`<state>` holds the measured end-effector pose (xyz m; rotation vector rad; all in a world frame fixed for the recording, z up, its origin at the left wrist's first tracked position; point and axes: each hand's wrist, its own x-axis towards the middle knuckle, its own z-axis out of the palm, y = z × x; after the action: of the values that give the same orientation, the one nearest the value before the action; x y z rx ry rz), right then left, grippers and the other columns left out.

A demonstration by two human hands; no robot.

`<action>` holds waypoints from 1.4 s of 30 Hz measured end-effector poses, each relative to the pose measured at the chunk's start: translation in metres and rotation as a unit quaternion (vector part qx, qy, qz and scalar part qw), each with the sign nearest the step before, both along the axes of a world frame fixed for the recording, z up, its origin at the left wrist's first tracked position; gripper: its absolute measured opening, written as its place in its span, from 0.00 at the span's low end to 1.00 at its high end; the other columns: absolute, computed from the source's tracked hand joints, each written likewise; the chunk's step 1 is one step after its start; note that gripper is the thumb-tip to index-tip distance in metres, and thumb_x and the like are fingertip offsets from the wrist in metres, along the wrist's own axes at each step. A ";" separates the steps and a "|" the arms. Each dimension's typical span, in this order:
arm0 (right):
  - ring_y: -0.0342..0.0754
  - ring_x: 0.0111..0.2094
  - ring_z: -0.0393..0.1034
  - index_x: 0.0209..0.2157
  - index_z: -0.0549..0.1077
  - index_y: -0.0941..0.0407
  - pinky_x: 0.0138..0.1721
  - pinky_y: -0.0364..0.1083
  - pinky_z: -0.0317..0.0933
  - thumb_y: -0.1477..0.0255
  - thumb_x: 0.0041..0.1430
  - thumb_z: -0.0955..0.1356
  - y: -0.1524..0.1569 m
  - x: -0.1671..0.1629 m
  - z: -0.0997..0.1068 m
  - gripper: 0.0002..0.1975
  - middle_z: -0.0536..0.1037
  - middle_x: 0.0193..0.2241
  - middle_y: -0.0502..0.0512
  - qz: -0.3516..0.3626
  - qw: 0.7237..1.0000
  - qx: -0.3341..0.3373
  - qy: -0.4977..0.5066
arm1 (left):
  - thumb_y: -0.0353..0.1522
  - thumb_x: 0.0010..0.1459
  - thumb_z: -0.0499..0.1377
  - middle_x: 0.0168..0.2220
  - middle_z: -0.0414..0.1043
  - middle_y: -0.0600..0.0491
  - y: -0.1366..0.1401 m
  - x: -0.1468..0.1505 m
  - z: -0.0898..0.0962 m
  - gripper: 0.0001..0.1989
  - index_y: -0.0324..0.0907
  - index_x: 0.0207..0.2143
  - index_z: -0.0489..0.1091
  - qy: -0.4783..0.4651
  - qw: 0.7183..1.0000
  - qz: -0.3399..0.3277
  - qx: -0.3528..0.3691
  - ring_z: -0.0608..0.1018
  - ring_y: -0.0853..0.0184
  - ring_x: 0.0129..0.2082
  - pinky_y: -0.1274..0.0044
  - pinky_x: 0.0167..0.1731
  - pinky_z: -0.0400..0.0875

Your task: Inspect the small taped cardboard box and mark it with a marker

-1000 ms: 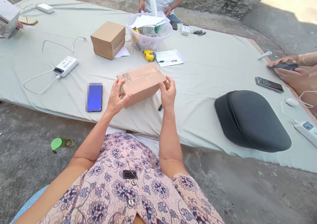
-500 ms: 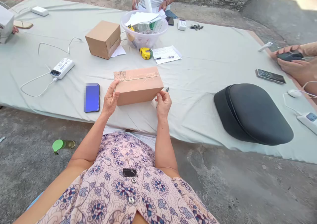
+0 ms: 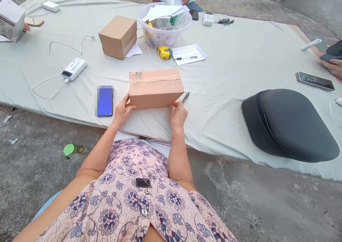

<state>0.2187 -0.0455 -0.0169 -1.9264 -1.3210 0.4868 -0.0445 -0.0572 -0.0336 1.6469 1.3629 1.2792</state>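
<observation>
Basin (image 3: 167, 38) holding papers (image 3: 164, 11); carton (image 3: 117, 38) near. Tape measure (image 3: 165, 52) just beside sheet (image 3: 189, 51). Phone (image 3: 105, 101) near power bank (image 3: 74, 69). Black case (image 3: 291, 124), right.

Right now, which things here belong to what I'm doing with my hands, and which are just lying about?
In hand:
taped cardboard box, with your left hand at its left end and right hand at its near right corner

Seemingly just lying about:
dark pen beside that box
phone
yellow tape measure
second cardboard box
black case
</observation>
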 end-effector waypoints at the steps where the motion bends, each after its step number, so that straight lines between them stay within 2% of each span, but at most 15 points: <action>1: 0.56 0.35 0.74 0.36 0.74 0.55 0.45 0.53 0.64 0.73 0.60 0.63 -0.001 -0.001 0.000 0.08 0.83 0.34 0.61 0.000 1.000 -0.016 -0.005 | 0.46 0.62 0.62 0.62 0.70 0.40 -0.002 0.001 -0.001 0.33 0.42 0.65 0.62 0.039 0.999 0.009 -0.008 0.75 0.53 0.61 0.63 0.58 0.75; 4: 0.56 0.35 0.73 0.36 0.73 0.55 0.46 0.53 0.64 0.73 0.61 0.63 -0.003 -0.003 0.002 0.07 0.82 0.34 0.60 -0.007 0.999 -0.040 -0.015 | 0.34 0.62 0.61 0.53 0.75 0.39 -0.007 0.006 -0.002 0.21 0.40 0.57 0.69 0.147 0.987 0.069 -0.012 0.78 0.51 0.54 0.60 0.56 0.74; 8: 0.55 0.35 0.73 0.36 0.72 0.54 0.47 0.53 0.63 0.73 0.59 0.63 -0.007 -0.003 0.009 0.07 0.80 0.33 0.57 -0.014 0.999 -0.034 -0.006 | 0.31 0.62 0.61 0.45 0.76 0.41 -0.010 0.014 0.003 0.17 0.40 0.53 0.72 0.213 0.971 0.109 -0.010 0.78 0.51 0.48 0.63 0.50 0.74; 12: 0.51 0.33 0.71 0.37 0.72 0.54 0.45 0.51 0.64 0.72 0.58 0.62 -0.016 0.000 0.022 0.09 0.80 0.35 0.55 -0.023 0.999 0.039 0.012 | 0.35 0.65 0.59 0.44 0.76 0.46 -0.015 0.018 0.020 0.16 0.43 0.54 0.71 0.201 0.970 0.125 0.049 0.78 0.58 0.46 0.69 0.48 0.73; 15: 0.48 0.34 0.70 0.40 0.73 0.54 0.43 0.49 0.65 0.70 0.60 0.62 -0.024 0.002 0.032 0.10 0.79 0.36 0.54 -0.021 0.991 0.127 0.035 | 0.40 0.67 0.58 0.47 0.76 0.46 -0.017 0.022 0.034 0.14 0.42 0.48 0.73 0.164 0.967 0.165 0.101 0.77 0.60 0.50 0.70 0.52 0.72; 17: 0.48 0.35 0.69 0.42 0.72 0.54 0.44 0.49 0.66 0.68 0.62 0.62 -0.027 0.001 0.036 0.11 0.77 0.37 0.54 -0.026 0.985 0.166 0.028 | 0.42 0.67 0.56 0.48 0.75 0.45 -0.017 0.026 0.040 0.14 0.42 0.44 0.72 0.139 0.970 0.171 0.104 0.77 0.60 0.51 0.70 0.51 0.73; 20: 0.50 0.39 0.68 0.45 0.71 0.53 0.46 0.51 0.67 0.63 0.62 0.64 -0.031 -0.004 0.036 0.13 0.74 0.40 0.56 -0.021 0.984 0.178 -0.006 | 0.43 0.68 0.55 0.44 0.73 0.46 -0.018 0.034 0.040 0.14 0.42 0.43 0.69 0.104 0.980 0.154 0.073 0.77 0.61 0.46 0.70 0.47 0.74; 24: 0.58 0.51 0.67 0.56 0.65 0.52 0.53 0.58 0.66 0.54 0.58 0.70 -0.036 -0.016 0.033 0.29 0.70 0.49 0.62 -0.001 0.984 0.175 -0.040 | 0.46 0.63 0.62 0.45 0.70 0.47 -0.019 0.046 0.035 0.19 0.42 0.45 0.65 0.088 0.979 0.179 0.051 0.75 0.60 0.48 0.68 0.48 0.74; 27: 0.63 0.57 0.63 0.62 0.60 0.51 0.57 0.65 0.63 0.48 0.55 0.71 -0.038 -0.026 0.033 0.39 0.67 0.53 0.65 -0.006 0.985 0.160 -0.057 | 0.49 0.54 0.68 0.48 0.68 0.46 -0.020 0.055 0.034 0.30 0.43 0.48 0.61 0.088 0.975 0.200 0.034 0.74 0.57 0.51 0.65 0.51 0.72; 29: 0.66 0.59 0.62 0.64 0.58 0.51 0.57 0.67 0.62 0.46 0.54 0.71 -0.038 -0.030 0.034 0.42 0.66 0.54 0.66 -0.009 0.987 0.151 -0.058 | 0.52 0.48 0.71 0.51 0.66 0.44 -0.019 0.060 0.033 0.38 0.43 0.51 0.58 0.087 0.975 0.205 0.023 0.72 0.54 0.55 0.64 0.54 0.71; 31: 0.67 0.60 0.61 0.64 0.57 0.51 0.58 0.67 0.61 0.46 0.55 0.70 -0.038 -0.031 0.034 0.42 0.65 0.54 0.67 -0.008 0.988 0.147 -0.054 | 0.54 0.45 0.72 0.53 0.64 0.42 -0.018 0.063 0.032 0.43 0.43 0.53 0.56 0.086 0.976 0.202 0.018 0.70 0.52 0.58 0.62 0.56 0.70; 33: 0.66 0.60 0.62 0.64 0.58 0.51 0.58 0.67 0.62 0.46 0.57 0.69 -0.037 -0.029 0.033 0.40 0.66 0.55 0.68 -0.002 0.988 0.152 -0.042 | 0.55 0.45 0.71 0.54 0.63 0.42 -0.016 0.063 0.030 0.44 0.44 0.54 0.55 0.084 0.977 0.194 0.017 0.70 0.51 0.59 0.62 0.57 0.69; 37: 0.60 0.54 0.67 0.60 0.63 0.50 0.55 0.61 0.66 0.48 0.60 0.69 -0.035 -0.019 0.029 0.33 0.70 0.53 0.64 0.012 0.984 0.176 0.008 | 0.57 0.49 0.68 0.54 0.64 0.42 -0.013 0.054 0.025 0.41 0.45 0.54 0.56 0.073 0.981 0.176 0.030 0.70 0.52 0.58 0.62 0.57 0.69; 42: 0.50 0.42 0.72 0.52 0.71 0.53 0.45 0.51 0.70 0.54 0.63 0.67 -0.031 -0.006 0.020 0.23 0.75 0.40 0.56 -0.012 0.971 0.207 0.122 | 0.56 0.56 0.63 0.52 0.68 0.44 -0.007 0.036 0.021 0.33 0.44 0.52 0.61 0.034 0.990 0.128 0.049 0.73 0.56 0.54 0.65 0.53 0.73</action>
<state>0.2125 -0.0766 0.0027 -1.4847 -1.1337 0.3846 -0.0087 -0.0641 -0.0129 1.6332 1.6163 1.4681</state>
